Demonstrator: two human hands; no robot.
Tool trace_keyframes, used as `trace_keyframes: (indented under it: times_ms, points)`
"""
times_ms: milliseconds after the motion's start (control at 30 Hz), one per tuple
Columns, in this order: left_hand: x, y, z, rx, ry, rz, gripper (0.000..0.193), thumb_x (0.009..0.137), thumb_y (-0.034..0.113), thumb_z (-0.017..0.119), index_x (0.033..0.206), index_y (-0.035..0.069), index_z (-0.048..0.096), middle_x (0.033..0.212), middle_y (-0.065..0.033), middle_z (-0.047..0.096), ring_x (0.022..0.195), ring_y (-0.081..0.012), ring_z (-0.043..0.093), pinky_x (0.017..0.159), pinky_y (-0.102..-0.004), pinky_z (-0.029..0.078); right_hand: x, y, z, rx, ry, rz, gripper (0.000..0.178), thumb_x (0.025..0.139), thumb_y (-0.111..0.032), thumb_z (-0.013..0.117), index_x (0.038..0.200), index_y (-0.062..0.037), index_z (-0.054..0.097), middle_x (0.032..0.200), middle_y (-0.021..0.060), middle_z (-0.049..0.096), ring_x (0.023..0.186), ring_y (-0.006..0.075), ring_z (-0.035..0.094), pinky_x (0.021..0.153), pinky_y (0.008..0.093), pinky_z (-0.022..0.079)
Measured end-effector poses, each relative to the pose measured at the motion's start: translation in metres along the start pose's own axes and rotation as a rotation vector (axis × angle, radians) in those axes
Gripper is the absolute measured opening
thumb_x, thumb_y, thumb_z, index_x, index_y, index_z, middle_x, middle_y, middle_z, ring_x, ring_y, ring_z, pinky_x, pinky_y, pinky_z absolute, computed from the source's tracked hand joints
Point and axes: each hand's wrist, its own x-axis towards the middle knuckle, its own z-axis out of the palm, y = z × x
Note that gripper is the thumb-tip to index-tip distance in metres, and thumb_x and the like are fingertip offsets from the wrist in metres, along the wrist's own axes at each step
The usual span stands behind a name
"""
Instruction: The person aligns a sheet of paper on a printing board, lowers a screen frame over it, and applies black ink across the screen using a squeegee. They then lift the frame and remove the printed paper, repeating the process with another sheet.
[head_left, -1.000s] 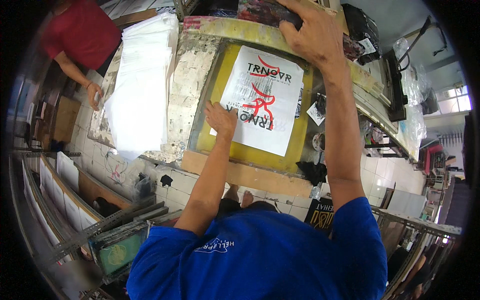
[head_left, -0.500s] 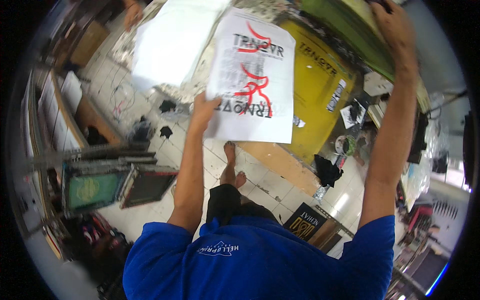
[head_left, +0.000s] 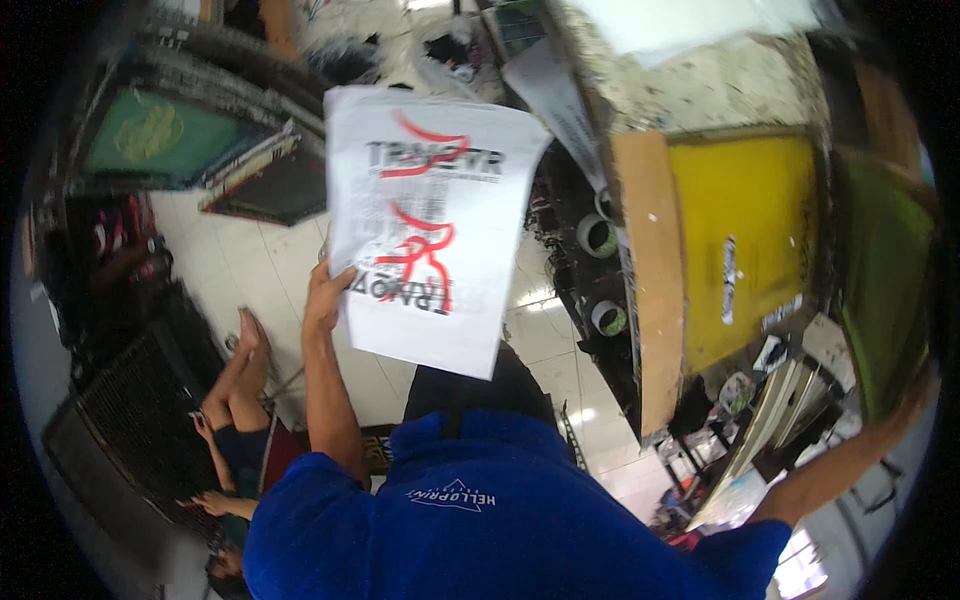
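My left hand [head_left: 326, 297] is closed on the left edge of a white paper sheet [head_left: 420, 335], its thumb lying on the front. The sheet carries black lettering and red curved strokes, and hangs in front of me above the floor; more than one layer seems to show along its edges. At the far right, my right hand [head_left: 917, 396] is at the lower edge of an olive-green screen-printing frame [head_left: 885, 285], which stands tilted. Its fingers are lost in the dark rim of the picture. Beside that frame lies a yellow panel [head_left: 745, 190] with small dark markings.
A tan board [head_left: 652, 280] edges the work table next to the yellow panel. Rolls of tape [head_left: 598, 237] sit on a dark shelf below. Framed screens [head_left: 165, 140] stand at the left. Another person [head_left: 240, 400] sits low at the left. White material [head_left: 690, 25] lies at the top right.
My view has turned left, so the table and yellow panel now appear farther right. The paper stays in my left hand. My right arm now reaches out sideways to the right.
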Motion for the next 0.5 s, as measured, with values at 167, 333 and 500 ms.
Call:
trace_keyframes:
  times_ms: [167, 333, 500]
  points:
    - [0.049, -0.027, 0.103, -0.090, -0.216, -0.093, 0.042, 0.090, 0.002, 0.068, 0.132, -0.003, 0.062, 0.113, -0.0069, 0.073, 0.098, -0.0148, 0.069, 0.090, -0.0328, 0.054, -0.007, -0.013, -0.001, -0.029, -0.022, -0.014, 0.052, 0.095, -0.037, 0.060, 0.140, -0.0125, 0.063, 0.130, 0.0205, 0.066, 0.120, 0.0320, 0.064, 0.102, 0.0404, 0.047]
    - [0.123, -0.064, 0.250, 0.097, -0.351, 0.231, 0.032, 0.095, 0.006, 0.066, 0.127, 0.000, 0.067, 0.105, -0.0047, 0.073, 0.095, -0.0133, 0.066, 0.088, -0.0315, 0.053, -0.007, -0.029, -0.001, -0.056, -0.021, -0.036, 0.052, 0.095, -0.036, 0.059, 0.140, -0.0115, 0.062, 0.131, 0.0200, 0.066, 0.121, 0.0314, 0.063, 0.103, 0.0400, 0.047]
    - [0.148, -0.015, 0.364, 0.009, -0.394, 0.265, 0.038, 0.088, 0.001, 0.058, 0.124, 0.006, 0.069, 0.110, -0.0243, 0.072, 0.107, -0.0378, 0.071, 0.094, -0.0423, 0.053, -0.013, -0.035, -0.002, -0.119, -0.031, -0.041, 0.052, 0.096, -0.035, 0.059, 0.141, -0.0104, 0.061, 0.132, 0.0194, 0.066, 0.122, 0.0309, 0.063, 0.103, 0.0397, 0.046]
